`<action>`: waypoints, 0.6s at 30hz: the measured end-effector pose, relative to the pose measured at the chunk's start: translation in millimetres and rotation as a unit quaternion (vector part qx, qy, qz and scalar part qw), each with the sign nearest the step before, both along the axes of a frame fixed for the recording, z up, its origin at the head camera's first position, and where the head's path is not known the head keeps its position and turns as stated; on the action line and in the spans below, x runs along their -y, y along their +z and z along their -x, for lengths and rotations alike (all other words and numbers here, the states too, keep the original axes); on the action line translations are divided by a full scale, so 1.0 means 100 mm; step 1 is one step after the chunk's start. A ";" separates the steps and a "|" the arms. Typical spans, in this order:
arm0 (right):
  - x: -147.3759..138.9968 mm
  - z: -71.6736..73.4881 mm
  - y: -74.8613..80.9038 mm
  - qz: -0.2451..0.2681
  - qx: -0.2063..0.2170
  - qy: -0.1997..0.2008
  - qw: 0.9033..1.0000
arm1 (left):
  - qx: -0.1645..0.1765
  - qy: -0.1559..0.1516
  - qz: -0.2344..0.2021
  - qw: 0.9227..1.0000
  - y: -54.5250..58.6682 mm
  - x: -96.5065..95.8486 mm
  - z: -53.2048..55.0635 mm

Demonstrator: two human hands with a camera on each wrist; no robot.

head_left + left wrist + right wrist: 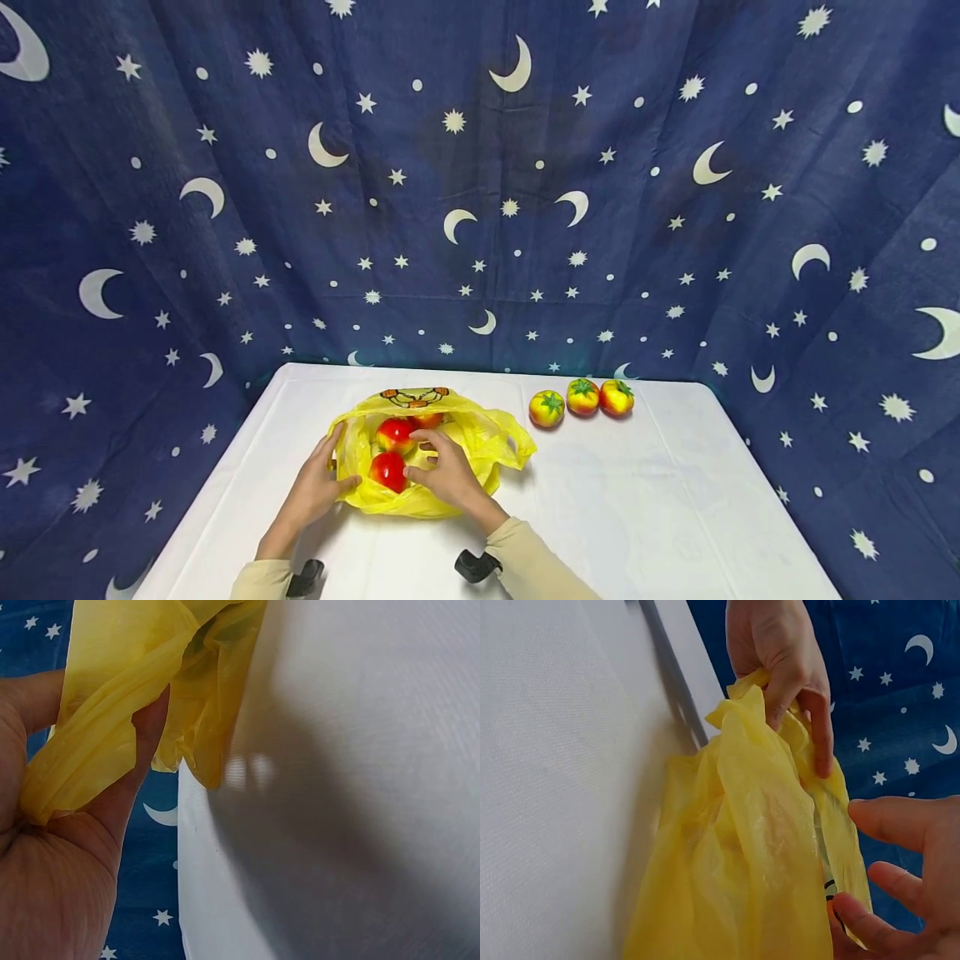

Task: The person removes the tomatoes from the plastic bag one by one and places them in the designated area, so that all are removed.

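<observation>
Bag (480,429) of yellow plastic lies on the counter (637,500), red fruits (388,472) inside. At nine o'clock, the left hand (313,487) grasps its rim; toward four, the right hand (448,475) has fingers spread, released. Leafy fruits (582,397) sit toward two.

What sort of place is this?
Probably a small staged filming corner: a moon-and-star curtain hangs behind and beside a white-covered table, and a black gadget sits by the person's right wrist.

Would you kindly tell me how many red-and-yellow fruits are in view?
6: left fruit, middle fruit and right fruit on the table; near fruit, central fruit and partly hidden far fruit inside the yellow bag, which may hide more.
</observation>
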State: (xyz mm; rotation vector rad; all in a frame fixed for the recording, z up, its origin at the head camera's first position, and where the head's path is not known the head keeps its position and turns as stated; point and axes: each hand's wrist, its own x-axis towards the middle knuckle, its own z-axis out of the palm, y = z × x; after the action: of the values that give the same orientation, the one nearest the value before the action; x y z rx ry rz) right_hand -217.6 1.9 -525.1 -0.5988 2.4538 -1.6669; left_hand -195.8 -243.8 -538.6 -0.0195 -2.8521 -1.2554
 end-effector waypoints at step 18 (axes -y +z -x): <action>0.11 0.01 -0.21 -0.064 0.046 -0.032 0.996 | -0.009 0.001 0.012 1.000 -0.04 -0.02 0.00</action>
State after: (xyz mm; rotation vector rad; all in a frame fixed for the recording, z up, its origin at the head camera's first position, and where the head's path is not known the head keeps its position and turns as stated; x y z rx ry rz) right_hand -218.9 -9.0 -546.1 -0.4233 2.5150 -1.5066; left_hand -195.8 -241.5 -542.4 -0.0276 -2.8503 -1.2135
